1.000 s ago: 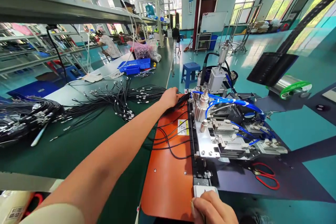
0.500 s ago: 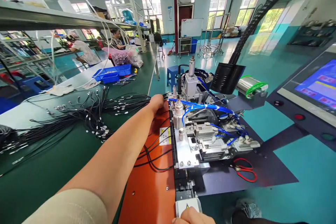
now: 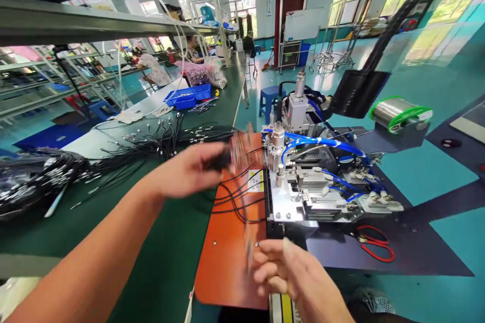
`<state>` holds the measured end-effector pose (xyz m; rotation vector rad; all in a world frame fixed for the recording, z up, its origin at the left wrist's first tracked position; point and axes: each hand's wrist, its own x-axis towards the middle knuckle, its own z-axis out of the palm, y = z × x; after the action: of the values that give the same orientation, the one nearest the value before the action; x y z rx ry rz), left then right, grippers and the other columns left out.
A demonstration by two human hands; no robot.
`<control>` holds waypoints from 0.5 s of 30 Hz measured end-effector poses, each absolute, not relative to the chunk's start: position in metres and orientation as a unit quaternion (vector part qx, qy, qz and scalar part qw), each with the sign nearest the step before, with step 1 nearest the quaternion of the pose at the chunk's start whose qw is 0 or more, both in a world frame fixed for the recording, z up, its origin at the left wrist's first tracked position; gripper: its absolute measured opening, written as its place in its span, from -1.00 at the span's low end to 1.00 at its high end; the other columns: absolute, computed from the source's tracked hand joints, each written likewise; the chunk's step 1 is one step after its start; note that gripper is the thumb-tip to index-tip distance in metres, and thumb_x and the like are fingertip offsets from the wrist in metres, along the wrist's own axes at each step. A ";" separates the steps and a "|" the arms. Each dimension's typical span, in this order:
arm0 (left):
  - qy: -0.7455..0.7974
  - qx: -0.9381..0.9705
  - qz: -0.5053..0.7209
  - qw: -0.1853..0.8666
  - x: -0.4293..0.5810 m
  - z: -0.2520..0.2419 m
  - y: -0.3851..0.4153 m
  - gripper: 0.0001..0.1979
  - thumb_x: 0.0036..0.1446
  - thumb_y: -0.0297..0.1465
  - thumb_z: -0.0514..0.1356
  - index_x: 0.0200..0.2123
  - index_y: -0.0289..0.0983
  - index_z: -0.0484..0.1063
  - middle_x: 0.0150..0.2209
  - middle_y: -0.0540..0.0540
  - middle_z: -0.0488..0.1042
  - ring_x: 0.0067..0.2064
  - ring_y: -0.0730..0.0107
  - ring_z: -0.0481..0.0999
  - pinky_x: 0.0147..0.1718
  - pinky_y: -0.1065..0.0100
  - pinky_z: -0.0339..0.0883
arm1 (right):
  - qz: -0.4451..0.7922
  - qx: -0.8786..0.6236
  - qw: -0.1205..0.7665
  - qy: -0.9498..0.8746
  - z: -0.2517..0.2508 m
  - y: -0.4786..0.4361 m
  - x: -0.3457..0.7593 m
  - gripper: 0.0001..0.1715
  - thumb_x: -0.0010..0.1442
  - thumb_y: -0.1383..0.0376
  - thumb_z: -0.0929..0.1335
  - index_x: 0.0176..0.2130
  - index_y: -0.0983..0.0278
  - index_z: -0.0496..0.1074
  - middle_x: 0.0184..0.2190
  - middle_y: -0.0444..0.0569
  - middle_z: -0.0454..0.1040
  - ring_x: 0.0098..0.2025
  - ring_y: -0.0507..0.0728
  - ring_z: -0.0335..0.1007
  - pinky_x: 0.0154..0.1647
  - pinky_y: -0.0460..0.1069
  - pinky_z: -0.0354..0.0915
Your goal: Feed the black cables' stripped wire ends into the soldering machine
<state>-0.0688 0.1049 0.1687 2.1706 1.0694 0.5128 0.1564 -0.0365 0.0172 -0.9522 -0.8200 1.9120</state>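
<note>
My left hand (image 3: 187, 169) hovers over the left edge of the orange plate (image 3: 223, 262), fingers closed on a bunch of black cables (image 3: 235, 149) whose metal ends blur with motion. My right hand (image 3: 291, 272) is raised near the plate's front right corner, fingers curled and smeared; a thin blurred cable end (image 3: 248, 242) hangs by its fingertips, and I cannot tell if it grips it. Just right of both hands stands the metal machine (image 3: 314, 192) with blue hoses. More black cables (image 3: 238, 197) loop across the plate.
Heaps of black cables (image 3: 113, 156) cover the green bench on the left. Red-handled scissors (image 3: 373, 245) lie on the dark mat right of the machine. A solder spool (image 3: 399, 111) sits behind it. Blue trays (image 3: 187, 96) and seated people are farther down the bench.
My left hand pulled back from the far end of the plate, bringing a bunch of cables toward me. My right hand lifted off the white block at the front edge and rose.
</note>
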 end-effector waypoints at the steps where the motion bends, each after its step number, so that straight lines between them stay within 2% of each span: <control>1: 0.375 0.856 0.127 0.333 -0.068 0.163 0.076 -0.79 0.09 -0.51 0.13 -0.20 -0.24 0.47 -0.18 -0.12 0.51 -0.13 0.23 0.49 -0.05 0.25 0.37 | 0.822 -0.338 0.390 -0.240 0.026 -0.033 0.155 -0.29 0.31 -0.20 0.23 -0.02 0.35 0.47 -0.13 0.19 0.54 -0.19 0.18 0.55 -0.17 0.07 0.45; 2: 0.349 0.883 0.056 0.310 -0.065 0.154 0.050 -0.77 0.07 -0.55 0.14 -0.22 -0.21 0.48 -0.19 -0.10 0.51 -0.10 0.21 0.47 0.02 0.20 0.33 | 0.868 -0.295 0.351 -0.190 0.033 -0.032 0.151 -0.25 0.30 -0.23 0.22 0.00 0.35 0.46 -0.08 0.21 0.53 -0.14 0.21 0.55 -0.12 0.10 0.45; 4: 0.355 0.904 0.023 0.238 -0.060 0.131 0.007 -0.75 0.08 -0.55 0.20 -0.18 -0.18 0.50 -0.15 -0.11 0.49 0.00 0.13 0.43 0.19 0.05 0.20 | 0.917 -0.230 0.279 -0.171 0.041 -0.034 0.143 -0.20 0.29 -0.26 0.20 0.02 0.36 0.45 -0.05 0.22 0.52 -0.11 0.23 0.55 -0.10 0.11 0.44; 6: 0.400 0.895 0.033 0.194 -0.061 0.108 -0.024 -0.64 0.19 -0.58 0.12 0.00 -0.14 0.47 0.09 -0.15 0.42 0.25 0.08 0.27 0.35 -0.07 -0.10 | 0.930 -0.210 0.248 -0.173 0.042 -0.041 0.136 -0.26 0.33 -0.20 0.20 0.05 0.34 0.45 -0.04 0.19 0.52 -0.12 0.23 0.56 -0.08 0.13 0.44; 7: 0.424 0.883 0.049 0.193 -0.065 0.100 -0.037 -0.54 0.22 -0.58 0.08 0.14 -0.12 0.39 0.22 -0.15 0.32 0.34 0.08 0.15 0.38 -0.07 -0.20 | 0.929 -0.217 0.246 -0.169 0.041 -0.045 0.134 -0.31 0.36 -0.16 0.20 0.05 0.34 0.46 -0.04 0.18 0.52 -0.13 0.22 0.57 -0.08 0.13 0.45; 8: 0.456 0.863 0.068 0.207 -0.071 0.094 -0.048 -0.44 0.24 -0.58 0.08 0.27 -0.09 0.27 0.32 -0.14 0.19 0.39 0.10 0.06 0.40 -0.04 -0.21 | 0.928 -0.227 0.249 -0.162 0.040 -0.048 0.133 -0.36 0.38 -0.11 0.21 0.04 0.34 0.47 -0.05 0.17 0.52 -0.15 0.21 0.57 -0.08 0.13 0.45; 9: 0.496 0.830 0.104 0.233 -0.077 0.091 -0.058 -0.40 0.25 -0.53 0.10 0.32 -0.05 0.18 0.36 -0.12 0.13 0.39 0.10 0.06 0.39 0.00 -0.14 | 0.925 -0.238 0.253 -0.153 0.040 -0.051 0.133 -0.40 0.39 -0.08 0.22 0.01 0.35 0.49 -0.06 0.17 0.53 -0.17 0.20 0.58 -0.09 0.12 0.45; 10: 0.544 0.779 0.152 0.270 -0.082 0.090 -0.066 -0.41 0.26 -0.46 0.15 0.32 -0.02 0.18 0.34 -0.11 0.16 0.35 0.11 0.14 0.35 0.07 0.01 | 0.924 -0.245 0.254 -0.144 0.040 -0.053 0.133 -0.40 0.40 -0.06 0.22 -0.03 0.37 0.51 -0.07 0.18 0.54 -0.19 0.19 0.58 -0.09 0.11 0.46; 12: 0.626 0.620 0.283 0.379 -0.087 0.090 -0.079 -0.56 0.25 -0.29 0.24 0.19 -0.05 0.34 0.16 -0.14 0.38 0.15 0.14 0.39 0.17 0.18 0.28 | 0.928 -0.244 0.253 -0.126 0.043 -0.054 0.135 -0.37 0.41 -0.06 0.20 -0.06 0.40 0.54 -0.10 0.20 0.56 -0.19 0.19 0.59 -0.07 0.10 0.45; 13: 0.635 0.519 0.339 0.461 -0.085 0.088 -0.084 -0.64 0.25 -0.20 0.24 0.10 -0.10 0.41 0.04 -0.15 0.46 0.03 0.18 0.47 0.07 0.21 0.37 | 0.929 -0.239 0.255 -0.120 0.046 -0.055 0.136 -0.35 0.41 -0.08 0.20 -0.04 0.39 0.54 -0.10 0.20 0.56 -0.18 0.19 0.58 -0.04 0.10 0.44; 15: 0.564 0.314 0.392 0.655 -0.072 0.082 -0.088 -0.62 0.23 -0.08 0.24 -0.03 -0.21 0.49 -0.16 -0.14 0.50 -0.17 0.28 0.52 -0.09 0.24 0.45 | 0.930 -0.237 0.256 -0.118 0.050 -0.058 0.136 -0.32 0.40 -0.11 0.18 0.01 0.36 0.54 -0.11 0.20 0.57 -0.14 0.21 0.57 0.00 0.13 0.43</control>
<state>-0.0724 -0.0878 0.0818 0.7121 1.2783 0.8893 0.1360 -0.0581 0.0502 -0.6428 -0.3212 2.5231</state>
